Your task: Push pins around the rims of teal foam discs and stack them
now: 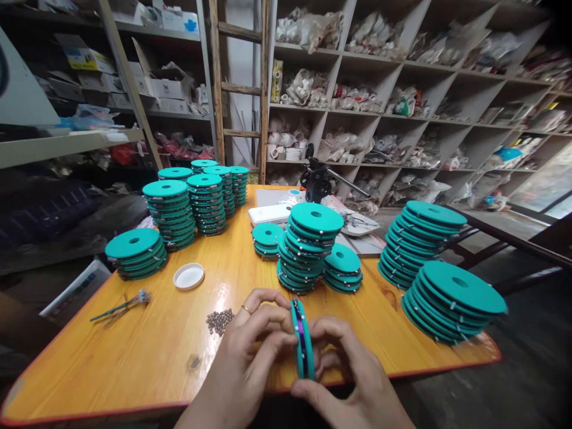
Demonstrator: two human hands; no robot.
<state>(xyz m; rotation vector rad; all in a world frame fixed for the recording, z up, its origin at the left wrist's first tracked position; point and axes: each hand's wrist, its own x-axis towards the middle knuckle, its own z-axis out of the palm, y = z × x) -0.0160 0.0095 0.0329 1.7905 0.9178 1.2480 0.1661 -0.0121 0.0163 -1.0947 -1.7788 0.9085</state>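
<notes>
Between my two hands a teal foam line-winding spool [302, 339] stands on edge near the table's front edge. Dark and purple line shows in its groove, and white-headed pins stick out along the rim. My left hand [261, 342] pinches its left side with thumb and fingers. My right hand [342, 363] grips the right side, thumb at the bottom. A small heap of brownish beads [219, 321] lies on the table left of my left hand. Just beyond my hands rises a tall stack of similar spools [308, 250].
More spool stacks stand at the back left [170, 208] and right [453, 301]. A white round lid [188, 276] and a bundle of thin wires [123, 307] lie on the left. Behind are a white box [269, 214], a black clamp device [317, 182], a wooden ladder [241, 89] and shelves.
</notes>
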